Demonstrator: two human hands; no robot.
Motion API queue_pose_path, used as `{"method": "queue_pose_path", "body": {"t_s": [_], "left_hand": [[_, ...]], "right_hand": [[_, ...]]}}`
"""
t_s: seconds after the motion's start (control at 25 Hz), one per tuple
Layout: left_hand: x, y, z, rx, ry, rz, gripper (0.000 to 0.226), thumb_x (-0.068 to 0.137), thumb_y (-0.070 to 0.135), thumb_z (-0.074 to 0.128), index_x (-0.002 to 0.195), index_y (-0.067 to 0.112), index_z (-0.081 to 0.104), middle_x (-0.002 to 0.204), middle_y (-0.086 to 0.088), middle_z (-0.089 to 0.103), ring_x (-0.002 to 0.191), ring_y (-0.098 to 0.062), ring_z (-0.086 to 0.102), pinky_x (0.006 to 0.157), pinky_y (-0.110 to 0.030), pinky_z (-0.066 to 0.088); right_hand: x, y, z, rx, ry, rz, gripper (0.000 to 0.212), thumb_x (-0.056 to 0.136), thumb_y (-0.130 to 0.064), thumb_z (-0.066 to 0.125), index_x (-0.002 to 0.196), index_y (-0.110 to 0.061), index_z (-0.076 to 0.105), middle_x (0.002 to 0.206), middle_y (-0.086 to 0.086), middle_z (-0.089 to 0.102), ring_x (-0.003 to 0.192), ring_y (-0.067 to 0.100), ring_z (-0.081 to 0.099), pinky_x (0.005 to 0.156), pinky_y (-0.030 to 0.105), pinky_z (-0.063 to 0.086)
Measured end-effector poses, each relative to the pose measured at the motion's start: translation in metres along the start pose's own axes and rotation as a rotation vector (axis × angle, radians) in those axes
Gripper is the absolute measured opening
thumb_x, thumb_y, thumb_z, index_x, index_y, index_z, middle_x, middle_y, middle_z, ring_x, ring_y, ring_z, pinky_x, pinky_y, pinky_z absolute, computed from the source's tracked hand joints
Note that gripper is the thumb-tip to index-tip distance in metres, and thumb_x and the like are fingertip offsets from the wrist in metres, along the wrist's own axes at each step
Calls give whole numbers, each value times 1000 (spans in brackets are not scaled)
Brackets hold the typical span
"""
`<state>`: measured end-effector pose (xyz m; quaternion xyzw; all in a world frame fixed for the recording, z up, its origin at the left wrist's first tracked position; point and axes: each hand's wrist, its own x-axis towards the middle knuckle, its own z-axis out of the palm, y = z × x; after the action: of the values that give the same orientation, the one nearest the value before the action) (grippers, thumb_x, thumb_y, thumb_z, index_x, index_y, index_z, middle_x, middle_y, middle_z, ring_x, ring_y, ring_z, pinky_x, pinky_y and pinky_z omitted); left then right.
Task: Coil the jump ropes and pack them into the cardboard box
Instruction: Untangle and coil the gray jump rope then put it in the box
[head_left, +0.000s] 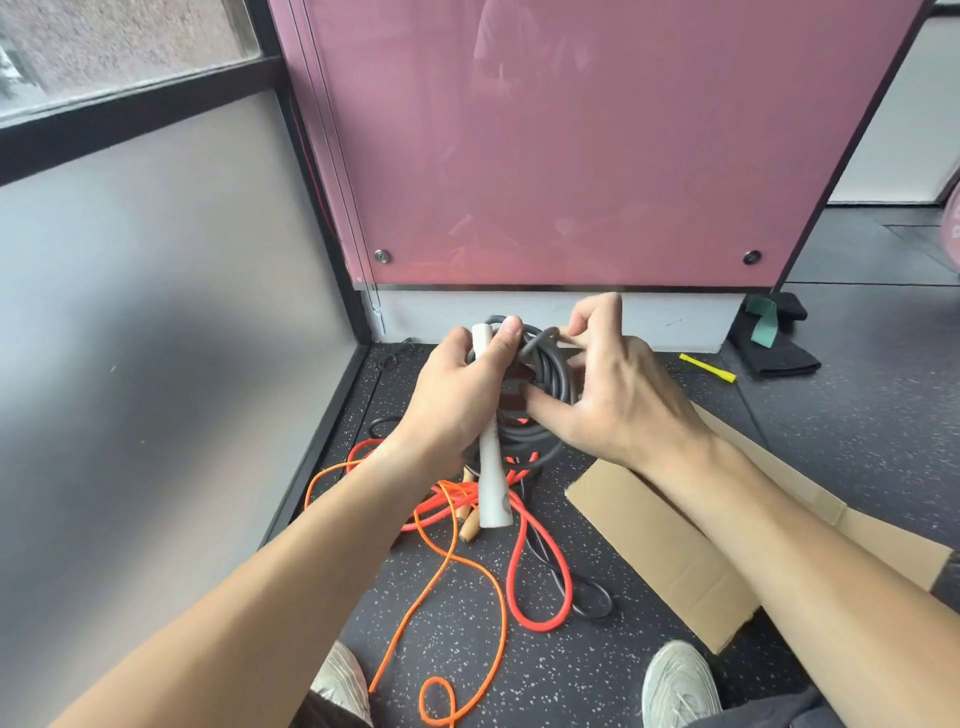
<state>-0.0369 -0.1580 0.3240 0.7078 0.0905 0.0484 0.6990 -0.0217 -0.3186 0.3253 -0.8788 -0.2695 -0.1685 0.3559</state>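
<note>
My left hand (462, 395) grips the white handles (491, 483) of a dark grey jump rope, held upright above the floor. The grey rope (550, 364) is wound in a coil around the handles. My right hand (608, 389) pinches a strand of that coil at its top right, fingers curled around the loops. Below, on the speckled floor, lie a thin orange rope (467, 571), a thicker red rope (540, 577) and a black rope (592, 597), all loose and tangled, with wooden handles (467, 525) among them. The cardboard box (670, 540) lies at the right under my right forearm.
A pink panel (571, 156) and white baseboard stand straight ahead, a grey wall at the left. A yellow stick (707, 367) and a dark cloth with a green band (769, 332) lie at the far right. My two shoes (675, 686) show at the bottom.
</note>
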Motion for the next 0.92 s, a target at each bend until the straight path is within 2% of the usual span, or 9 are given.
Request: {"method": "queue_pose_path", "body": {"t_s": [0.16,0.24,0.36,0.48,0.56,0.64,0.72,0.84,0.92], "left_hand": [[6,1,-2,33,85,5,64,63,78,68,91,21,65,102,-14,74,99,-34,72,91,-59,55],[6,4,-4,43,105,-2,66,62,78,67,90,18,62,104,-17,72,101,-35,71,90,-59,56],[4,4,-10,78,110,6,70,62,79,66,90,16,61,102,-17,72,98,-37,71,87,-59,57],[6,7,-21,65,88,-55,75,63,77,69,95,10,62,97,-17,73,94,-40,72,88,-60,57],[8,12,-26,-99,11,-163,60,79,62,72,99,6,66,93,-20,73,81,-36,73,86,-53,59],[10,16,-28,-206,-43,-217,40,93,46,66,97,7,66,82,-17,71,67,-29,69,75,-42,60],[8,21,-25,-218,-77,-223,35,95,44,64,97,9,65,77,-12,70,59,-26,66,67,-38,58],[4,25,-17,-227,-111,-248,31,97,44,60,91,14,64,69,-8,70,45,-18,59,53,-27,55],[1,22,-11,-266,-144,-293,32,97,45,58,89,15,64,70,-9,69,41,-17,58,45,-24,54]], "right_hand": [[-1,-6,7,-376,142,-282,22,91,-36,59,93,-14,56,117,11,60,93,33,61,62,39,53],[1,-10,11,-513,138,-292,17,95,-31,55,93,-15,61,111,12,55,94,32,54,59,39,50],[3,-14,21,-575,104,-315,18,96,-28,53,87,-13,57,93,10,52,86,30,53,59,40,48],[4,-13,19,-380,60,-402,25,97,-25,47,73,-17,46,73,3,46,65,23,46,57,31,36],[5,-13,12,-120,51,-351,31,100,-22,45,71,-21,35,68,-6,34,57,14,32,56,24,24],[5,-15,4,45,114,-302,37,101,-19,44,67,-19,31,63,-10,28,53,6,28,53,20,21],[3,-12,-2,107,179,-249,43,101,-20,44,61,-13,32,56,-5,33,51,7,33,50,24,28],[2,-1,-6,180,156,-107,51,101,-30,41,61,1,44,57,12,48,56,29,49,57,43,42],[0,4,-3,303,126,31,46,101,-33,43,65,-3,42,63,4,48,62,24,50,63,43,45]]}}
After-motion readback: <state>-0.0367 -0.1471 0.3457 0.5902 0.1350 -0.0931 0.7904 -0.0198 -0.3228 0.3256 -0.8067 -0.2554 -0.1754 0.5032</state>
